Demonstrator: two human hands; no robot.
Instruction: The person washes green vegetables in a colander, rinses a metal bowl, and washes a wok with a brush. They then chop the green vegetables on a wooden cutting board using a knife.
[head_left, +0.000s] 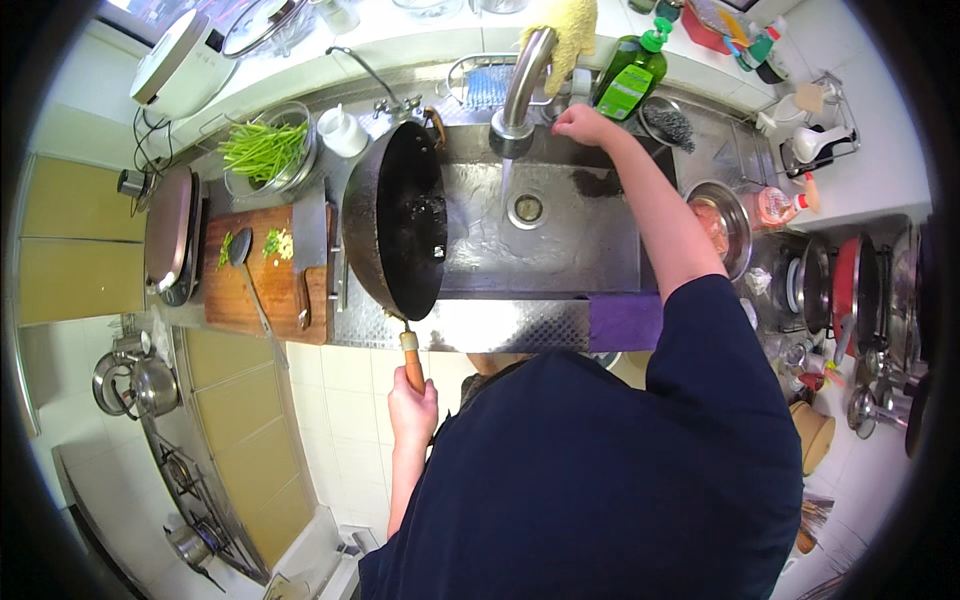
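Observation:
My left hand (414, 409) grips the wooden handle (412, 364) of a dark wok (394, 221). The wok is tilted on its side over the left edge of the sink (570, 262), its hollow facing right, with wet glints inside. A stream of water (506, 176) runs from the metal faucet (517, 105) into the sink, left of the drain strainer (527, 208). My right hand (585, 125) reaches to the back of the sink, just right of the faucet, fingers bent together. Whether it holds a faucet lever is hidden.
Left of the wok, a cleaver (309, 232), a spatula (255, 289) and chopped pieces lie on a wooden cutting board (225, 300). Green stems fill a glass bowl (300, 176). A soap bottle (630, 75) and a metal bowl of meat (739, 225) stand right. A purple cloth (626, 322) drapes the front edge.

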